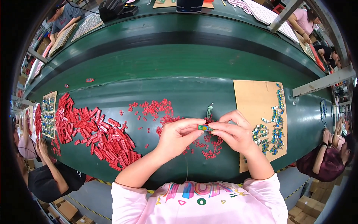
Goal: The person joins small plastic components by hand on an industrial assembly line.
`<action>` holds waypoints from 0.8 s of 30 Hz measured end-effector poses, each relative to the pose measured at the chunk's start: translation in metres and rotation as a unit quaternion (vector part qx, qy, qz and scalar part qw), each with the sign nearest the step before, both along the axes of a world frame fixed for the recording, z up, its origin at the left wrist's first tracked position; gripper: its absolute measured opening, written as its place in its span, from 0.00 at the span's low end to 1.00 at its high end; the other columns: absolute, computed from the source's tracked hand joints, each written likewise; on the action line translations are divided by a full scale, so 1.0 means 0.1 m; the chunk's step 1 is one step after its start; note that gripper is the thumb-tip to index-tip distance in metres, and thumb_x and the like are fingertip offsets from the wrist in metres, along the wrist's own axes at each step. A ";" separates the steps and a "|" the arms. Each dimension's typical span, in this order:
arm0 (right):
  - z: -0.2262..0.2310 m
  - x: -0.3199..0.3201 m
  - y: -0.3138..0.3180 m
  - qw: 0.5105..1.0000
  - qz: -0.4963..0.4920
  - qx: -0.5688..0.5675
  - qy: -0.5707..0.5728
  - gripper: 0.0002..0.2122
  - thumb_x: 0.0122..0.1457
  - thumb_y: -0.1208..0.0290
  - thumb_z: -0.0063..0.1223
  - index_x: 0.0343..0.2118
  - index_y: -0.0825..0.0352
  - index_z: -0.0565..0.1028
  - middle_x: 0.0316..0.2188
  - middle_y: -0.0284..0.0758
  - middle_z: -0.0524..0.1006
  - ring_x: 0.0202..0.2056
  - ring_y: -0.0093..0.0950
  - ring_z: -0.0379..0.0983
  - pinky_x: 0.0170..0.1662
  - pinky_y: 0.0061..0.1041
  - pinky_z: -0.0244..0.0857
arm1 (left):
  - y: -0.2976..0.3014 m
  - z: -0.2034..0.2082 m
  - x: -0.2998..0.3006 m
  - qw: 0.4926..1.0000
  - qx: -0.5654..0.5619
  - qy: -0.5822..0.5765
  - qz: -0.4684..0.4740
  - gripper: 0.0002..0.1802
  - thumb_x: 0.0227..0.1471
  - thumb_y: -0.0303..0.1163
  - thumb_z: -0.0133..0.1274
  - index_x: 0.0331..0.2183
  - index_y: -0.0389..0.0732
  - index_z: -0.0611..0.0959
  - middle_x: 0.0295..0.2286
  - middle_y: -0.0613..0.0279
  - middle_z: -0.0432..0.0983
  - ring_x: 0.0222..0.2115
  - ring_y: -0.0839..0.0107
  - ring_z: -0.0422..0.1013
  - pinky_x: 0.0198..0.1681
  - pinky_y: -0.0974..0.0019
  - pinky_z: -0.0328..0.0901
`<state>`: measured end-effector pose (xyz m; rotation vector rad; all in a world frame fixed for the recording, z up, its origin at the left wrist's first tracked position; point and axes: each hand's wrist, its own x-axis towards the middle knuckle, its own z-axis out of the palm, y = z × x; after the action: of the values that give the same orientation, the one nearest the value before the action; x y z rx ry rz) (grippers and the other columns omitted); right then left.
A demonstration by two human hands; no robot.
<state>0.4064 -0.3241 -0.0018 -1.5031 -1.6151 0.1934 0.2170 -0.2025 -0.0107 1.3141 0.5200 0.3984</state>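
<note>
Pink tee (201, 207) fronts tabletop (201, 89), L hand (172, 136) & R hand (236, 133) pinch one PCB (201, 127), prob. mid-job; red pcs (113, 145) toward left edge seem unused, done qty unclear.

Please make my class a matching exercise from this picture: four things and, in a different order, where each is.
1. long red pieces
2. large cardboard sheet
3. green circuit board
4. dark blue container

A. between the fingers of the left hand and right hand
B. at the picture's top edge
C. heaped left of the hands
D. right of the hands, under small parts

Pairs: 1-C, 2-D, 3-A, 4-B
</note>
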 end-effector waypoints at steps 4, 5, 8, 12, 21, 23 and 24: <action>0.00 0.01 0.01 0.999 -0.007 0.010 -0.031 0.11 0.48 0.75 0.66 0.37 0.62 0.84 0.30 0.29 0.75 0.28 0.23 0.67 0.34 0.21 0.62 | -0.01 -0.01 -0.01 1.000 -0.014 -0.017 0.003 0.16 0.53 0.15 0.55 0.45 0.32 0.82 0.37 0.54 0.82 0.36 0.72 0.79 0.40 0.76 0.73; 0.00 0.01 0.01 0.999 -0.011 0.012 -0.040 0.10 0.48 0.75 0.66 0.37 0.62 0.84 0.30 0.29 0.75 0.28 0.23 0.67 0.34 0.21 0.62 | -0.01 -0.01 -0.01 0.999 -0.020 -0.026 0.006 0.15 0.53 0.15 0.55 0.45 0.32 0.82 0.37 0.54 0.82 0.35 0.71 0.79 0.40 0.76 0.73; -0.03 -0.04 -0.03 0.998 -0.028 0.022 -0.051 0.10 0.48 0.75 0.66 0.36 0.62 0.84 0.30 0.29 0.75 0.29 0.23 0.67 0.34 0.21 0.62 | -0.03 -0.01 0.01 0.998 -0.043 -0.040 0.020 0.14 0.54 0.16 0.54 0.44 0.31 0.82 0.36 0.53 0.82 0.35 0.70 0.79 0.40 0.75 0.73; -0.07 -0.13 -0.07 0.996 -0.061 0.049 -0.052 0.08 0.48 0.76 0.66 0.34 0.63 0.83 0.31 0.30 0.75 0.29 0.24 0.68 0.35 0.22 0.63 | -0.06 -0.02 0.03 0.993 -0.091 -0.054 0.060 0.13 0.54 0.16 0.53 0.43 0.31 0.83 0.36 0.53 0.82 0.34 0.69 0.79 0.39 0.74 0.74; -0.03 -0.16 -0.05 0.917 -0.024 -0.163 0.364 0.09 0.48 0.77 0.66 0.34 0.67 0.80 0.27 0.32 0.77 0.28 0.24 0.71 0.31 0.21 0.65 | -0.15 -0.05 0.02 0.993 0.054 -0.032 0.098 0.12 0.52 0.16 0.54 0.39 0.34 0.85 0.34 0.59 0.83 0.30 0.75 0.77 0.33 0.77 0.69; -0.07 -0.15 -0.05 0.921 -0.023 -0.155 0.356 0.09 0.49 0.77 0.65 0.35 0.67 0.80 0.27 0.32 0.77 0.27 0.24 0.71 0.31 0.21 0.65 | -0.14 -0.03 0.05 0.992 0.095 -0.031 0.083 0.12 0.51 0.16 0.54 0.39 0.35 0.85 0.34 0.59 0.83 0.30 0.75 0.77 0.33 0.76 0.69; -0.12 -0.13 -0.05 0.926 -0.021 -0.148 0.347 0.10 0.49 0.77 0.65 0.36 0.67 0.80 0.26 0.31 0.77 0.27 0.24 0.72 0.30 0.21 0.65 | -0.12 -0.02 0.08 0.988 0.136 -0.029 0.070 0.12 0.50 0.16 0.55 0.38 0.35 0.85 0.34 0.59 0.83 0.30 0.74 0.77 0.32 0.76 0.69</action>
<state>0.3932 -0.3287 -0.0134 -1.4544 -1.0045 0.8762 0.2247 -0.2145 -0.0129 1.5272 0.5231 0.6407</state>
